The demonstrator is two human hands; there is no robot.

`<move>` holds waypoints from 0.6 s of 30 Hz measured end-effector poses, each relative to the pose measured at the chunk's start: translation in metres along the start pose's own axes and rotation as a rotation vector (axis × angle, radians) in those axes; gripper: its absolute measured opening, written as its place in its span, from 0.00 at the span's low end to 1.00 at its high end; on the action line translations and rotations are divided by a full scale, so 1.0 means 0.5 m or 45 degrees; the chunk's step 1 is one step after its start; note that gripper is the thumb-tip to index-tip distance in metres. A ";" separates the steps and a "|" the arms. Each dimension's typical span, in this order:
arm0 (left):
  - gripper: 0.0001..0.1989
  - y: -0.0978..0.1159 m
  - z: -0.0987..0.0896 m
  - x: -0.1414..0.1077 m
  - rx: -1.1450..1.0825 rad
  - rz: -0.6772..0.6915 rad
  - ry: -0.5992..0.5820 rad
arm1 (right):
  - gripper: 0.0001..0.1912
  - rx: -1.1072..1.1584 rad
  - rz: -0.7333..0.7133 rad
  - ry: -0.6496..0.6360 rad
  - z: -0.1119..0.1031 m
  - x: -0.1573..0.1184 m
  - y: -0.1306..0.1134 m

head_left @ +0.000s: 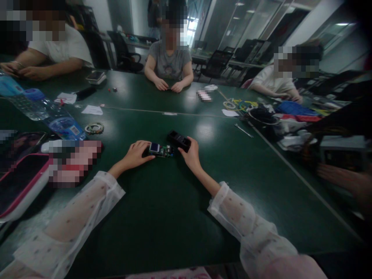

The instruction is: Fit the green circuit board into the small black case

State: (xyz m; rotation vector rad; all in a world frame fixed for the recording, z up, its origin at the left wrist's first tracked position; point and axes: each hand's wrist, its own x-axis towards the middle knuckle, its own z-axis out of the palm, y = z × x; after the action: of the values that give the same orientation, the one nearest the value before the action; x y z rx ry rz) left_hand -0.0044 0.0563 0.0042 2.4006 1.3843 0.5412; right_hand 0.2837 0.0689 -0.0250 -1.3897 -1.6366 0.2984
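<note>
A small circuit board (165,150) with a little screen at its left end is gripped at that end between the thumb and fingers of my left hand (137,154). Just right of it, my right hand (191,154) is closed on the right end of a black plastic case (178,140). The case is tilted, and its left end reaches above the board. The two parts are close together over the middle of the green table (162,217). Whether they touch is too small to tell.
Plastic bottles (65,126), a coiled bracelet (94,128) and a pink-edged case (26,186) are at the left. A wrench (243,130) and piled cables (241,104) lie at the right. Several people sit around the table; a person's hand (343,180) is at the right edge.
</note>
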 end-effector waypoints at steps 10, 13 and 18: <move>0.28 -0.001 -0.001 -0.002 -0.011 0.000 -0.009 | 0.26 0.152 0.057 0.063 -0.004 0.003 -0.007; 0.28 -0.001 -0.001 -0.002 -0.015 0.011 -0.003 | 0.28 0.256 0.030 0.048 -0.011 0.001 -0.029; 0.27 -0.002 0.001 -0.002 -0.007 0.015 0.005 | 0.29 0.283 -0.132 -0.055 -0.023 -0.010 -0.072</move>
State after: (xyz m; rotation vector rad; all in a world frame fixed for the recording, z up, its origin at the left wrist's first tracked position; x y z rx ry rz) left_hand -0.0053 0.0559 0.0035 2.4063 1.3697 0.5524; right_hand 0.2690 0.0485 0.0033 -1.1345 -1.6501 0.4381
